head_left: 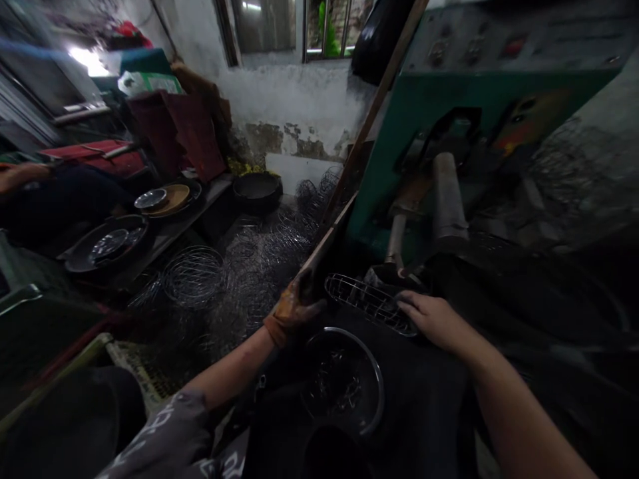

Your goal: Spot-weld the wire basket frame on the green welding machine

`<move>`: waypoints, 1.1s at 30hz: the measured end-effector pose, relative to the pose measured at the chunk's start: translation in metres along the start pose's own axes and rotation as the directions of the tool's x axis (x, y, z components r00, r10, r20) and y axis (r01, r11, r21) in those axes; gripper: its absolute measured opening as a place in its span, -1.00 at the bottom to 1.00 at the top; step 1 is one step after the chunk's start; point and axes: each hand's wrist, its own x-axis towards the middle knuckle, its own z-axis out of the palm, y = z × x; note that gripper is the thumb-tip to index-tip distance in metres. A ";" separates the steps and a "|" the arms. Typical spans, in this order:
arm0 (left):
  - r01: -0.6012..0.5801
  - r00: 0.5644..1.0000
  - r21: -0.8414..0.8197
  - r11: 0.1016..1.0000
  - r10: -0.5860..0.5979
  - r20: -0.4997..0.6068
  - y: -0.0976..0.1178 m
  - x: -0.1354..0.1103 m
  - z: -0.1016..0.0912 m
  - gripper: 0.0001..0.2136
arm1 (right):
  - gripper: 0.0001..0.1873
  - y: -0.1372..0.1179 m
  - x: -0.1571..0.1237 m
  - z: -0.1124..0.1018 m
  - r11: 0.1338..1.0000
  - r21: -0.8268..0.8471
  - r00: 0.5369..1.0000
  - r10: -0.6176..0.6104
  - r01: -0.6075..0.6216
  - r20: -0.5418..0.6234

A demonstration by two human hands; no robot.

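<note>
My left hand point(292, 307) wears an orange glove and grips the left end of a curved wire mesh piece point(369, 303). My bare right hand point(433, 318) rests on the right end of the same piece, fingers pressing down on it. The wire piece lies across a dark work surface just in front of a green machine point(449, 100) with a grey roller point(446, 196). Below the hands sits a round metal bowl point(344, 382) with small wire scraps inside.
Several round wire cages point(194, 273) are heaped on the floor at the left. Dark pans and plates point(112, 243) sit on a low bench. A black basin point(257, 189) stands by the wall. A wooden pole point(372, 113) leans against the machine. Another person's arm point(20, 176) shows at far left.
</note>
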 end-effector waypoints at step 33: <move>-0.367 0.916 0.359 0.858 0.265 0.302 0.012 0.093 0.084 -0.26 | -0.73 0.057 0.021 -0.013 0.972 0.227 0.957 0.123 -0.062 -0.263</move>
